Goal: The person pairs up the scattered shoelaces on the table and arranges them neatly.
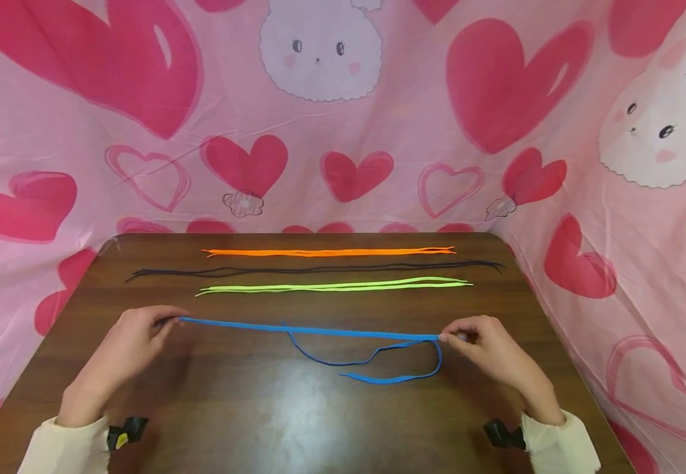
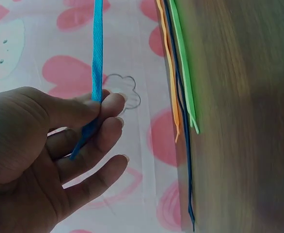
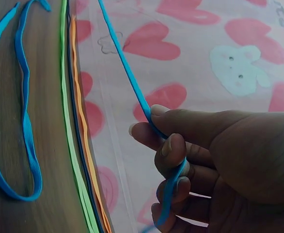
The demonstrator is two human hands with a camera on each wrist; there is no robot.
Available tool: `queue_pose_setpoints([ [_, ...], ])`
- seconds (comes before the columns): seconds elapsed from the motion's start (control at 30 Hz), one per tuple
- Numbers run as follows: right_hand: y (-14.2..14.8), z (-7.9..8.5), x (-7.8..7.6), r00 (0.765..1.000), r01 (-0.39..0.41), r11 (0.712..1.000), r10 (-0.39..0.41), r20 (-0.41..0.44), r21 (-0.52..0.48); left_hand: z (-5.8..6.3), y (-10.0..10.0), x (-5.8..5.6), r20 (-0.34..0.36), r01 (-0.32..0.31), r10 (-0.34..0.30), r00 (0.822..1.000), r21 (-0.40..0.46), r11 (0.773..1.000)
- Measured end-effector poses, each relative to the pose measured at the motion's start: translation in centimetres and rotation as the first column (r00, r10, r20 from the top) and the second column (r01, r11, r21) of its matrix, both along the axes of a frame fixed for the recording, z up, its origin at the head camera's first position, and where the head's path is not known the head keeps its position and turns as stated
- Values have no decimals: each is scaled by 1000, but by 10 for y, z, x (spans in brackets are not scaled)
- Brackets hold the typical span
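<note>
A flat blue shoelace is stretched nearly straight between the two hands, above the table. My left hand pinches it near one end between thumb and forefinger; in the left wrist view the short tip points down past the fingers. My right hand pinches the other side, and in the right wrist view the lace tail runs down across the curled fingers. Beneath, a second blue shoelace lies on the table in a loose bend, its loop toward the right hand.
Behind the hands, three pairs of shoelaces lie side by side across the brown table: yellow-green, dark navy and, farthest, orange. Pink cloth with hearts and rabbits hangs around the back and sides.
</note>
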State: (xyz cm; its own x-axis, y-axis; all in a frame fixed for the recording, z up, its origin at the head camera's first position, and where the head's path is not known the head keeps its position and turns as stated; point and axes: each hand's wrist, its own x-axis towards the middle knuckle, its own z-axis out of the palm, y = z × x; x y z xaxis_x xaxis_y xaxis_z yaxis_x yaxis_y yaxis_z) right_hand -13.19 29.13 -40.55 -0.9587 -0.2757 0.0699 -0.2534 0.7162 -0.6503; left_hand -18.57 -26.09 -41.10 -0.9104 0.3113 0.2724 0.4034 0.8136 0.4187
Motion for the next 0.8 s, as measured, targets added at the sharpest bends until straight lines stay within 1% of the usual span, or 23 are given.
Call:
queue_pose_setpoints([
  [0.1,5,0,2,1000,14,1000,-14,0,3,-2,-6,1,-28,-19,19,999,-6,1000],
  [0.2,10,0,3,999,33,999,-33,-7,16,-3,-13,1,-34,-39,38,999,-11,999],
  [0.4,20,1,6,996,76,996,-74,-57,50,-4,-22,3,-48,-88,87,995,-26,996],
  [0.57,29,4,9,993,101,993,-97,-74,56,-5,-28,3,-53,-135,133,990,-25,991],
  [0.63,32,3,9,992,109,992,-105,-75,61,-7,-31,2,-49,-144,143,988,-23,989],
  [0.7,36,3,10,991,117,991,-112,-73,65,-9,-34,1,-38,-137,137,990,-15,990],
  [0.8,42,-1,9,992,115,991,-111,-53,72,-14,-37,-1,-31,-112,112,993,-5,994],
])
